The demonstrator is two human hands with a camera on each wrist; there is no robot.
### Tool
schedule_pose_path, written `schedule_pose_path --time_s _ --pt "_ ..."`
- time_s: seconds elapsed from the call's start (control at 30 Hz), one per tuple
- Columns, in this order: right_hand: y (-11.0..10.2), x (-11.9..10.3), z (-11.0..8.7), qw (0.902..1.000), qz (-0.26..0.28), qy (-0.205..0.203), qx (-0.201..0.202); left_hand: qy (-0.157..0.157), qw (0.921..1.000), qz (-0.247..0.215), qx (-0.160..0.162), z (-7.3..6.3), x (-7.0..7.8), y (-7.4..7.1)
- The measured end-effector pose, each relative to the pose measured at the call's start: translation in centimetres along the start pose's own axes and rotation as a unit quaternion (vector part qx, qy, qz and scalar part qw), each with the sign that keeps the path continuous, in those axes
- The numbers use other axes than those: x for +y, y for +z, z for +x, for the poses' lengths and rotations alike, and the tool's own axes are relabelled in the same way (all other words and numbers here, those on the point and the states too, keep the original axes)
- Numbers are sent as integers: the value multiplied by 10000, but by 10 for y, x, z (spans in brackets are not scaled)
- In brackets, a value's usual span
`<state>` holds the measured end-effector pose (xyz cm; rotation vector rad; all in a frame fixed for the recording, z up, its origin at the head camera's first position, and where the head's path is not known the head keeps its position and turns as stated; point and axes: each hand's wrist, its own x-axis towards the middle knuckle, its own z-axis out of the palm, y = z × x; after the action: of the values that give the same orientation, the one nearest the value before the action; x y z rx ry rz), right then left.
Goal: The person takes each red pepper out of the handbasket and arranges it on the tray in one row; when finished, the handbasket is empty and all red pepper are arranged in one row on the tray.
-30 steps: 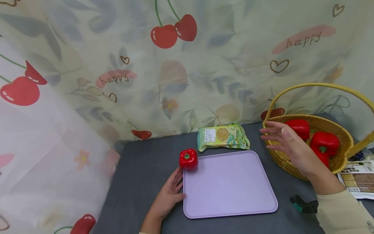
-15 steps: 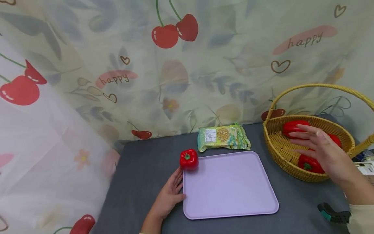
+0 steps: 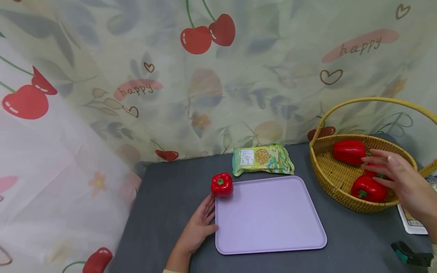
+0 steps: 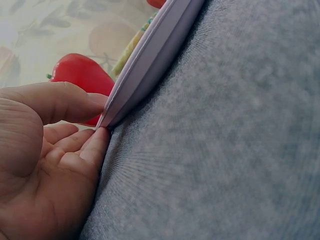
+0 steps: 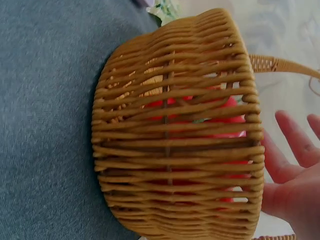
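Observation:
My left hand (image 3: pixel 197 229) is at the left edge of a lilac tray (image 3: pixel 269 220). In the left wrist view its thumb lies on the tray's rim (image 4: pixel 142 65) and its fingertips are beneath, pinching the edge. One red bell pepper (image 3: pixel 222 185) sits on the tray's far left corner, just beyond the fingers. Over the right side of a wicker basket (image 3: pixel 322 182) my right hand (image 3: pixel 406 180) hovers with fingers extended and nothing held. Inside the basket lie red bell peppers (image 3: pixel 369 189), one partly hidden behind that hand.
A green food packet (image 3: pixel 263 159) lies behind the tray, against the patterned curtain (image 3: pixel 218 94). The basket's tall handle (image 3: pixel 372 99) arches over it. At right are a white-edged packet (image 3: pixel 413 222) and a black strap (image 3: pixel 409 254) near the right forearm.
My right hand has moved right across the basket, uncovering the peppers at its left and front. The left hand, tray and tray's pepper stay put; the head view has shifted slightly.

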<state>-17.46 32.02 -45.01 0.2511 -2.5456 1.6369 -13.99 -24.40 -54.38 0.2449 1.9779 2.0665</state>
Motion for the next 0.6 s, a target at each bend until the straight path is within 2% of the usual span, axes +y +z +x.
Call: schedule_pose_path --time_s 0.13,0.4,0.5,0.6 --pt "2 2 -1 9996 -153 224 89 41 10000 -14 -21 1 -1 0" --pt "3 6 1 9976 -469 466 -207 80 10000 -4 -58 1 -1 1" --pt "0 5 4 9930 -721 744 -573 114 9999 0 -78 1 0 1" --pt "-1 3 8 9827 -1120 971 -1110 116 9999 9 -54 1 0 1"
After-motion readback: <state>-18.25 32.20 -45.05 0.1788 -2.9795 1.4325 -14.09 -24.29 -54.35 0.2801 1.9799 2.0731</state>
